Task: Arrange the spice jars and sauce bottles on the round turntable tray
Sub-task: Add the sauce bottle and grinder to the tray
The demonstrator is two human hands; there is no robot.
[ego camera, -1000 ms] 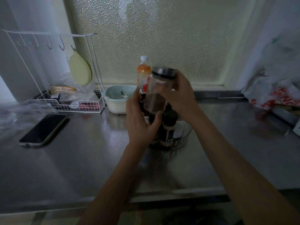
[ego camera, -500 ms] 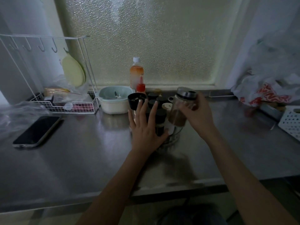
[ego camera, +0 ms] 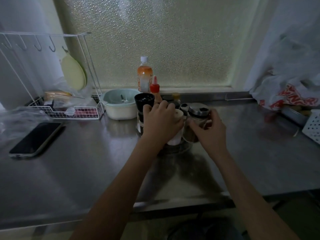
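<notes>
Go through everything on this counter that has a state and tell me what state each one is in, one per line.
Glass spice jar: upright at the tray's right side, metal lid on, gripped by the right hand.
Left hand: resting over the jars on the tray.
Black-topped grinder: upright.
Red-capped sauce bottle: upright, capped.
Orange drink bottle: upright, white cap on.
Phone: flat, screen dark.
Pale bowl: upright.

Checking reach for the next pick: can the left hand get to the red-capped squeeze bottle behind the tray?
Probably yes. The left hand rests on the jars just in front of the red-capped squeeze bottle, whose cap stands clear above them. Only the black-topped grinder crowds its left side.
</notes>
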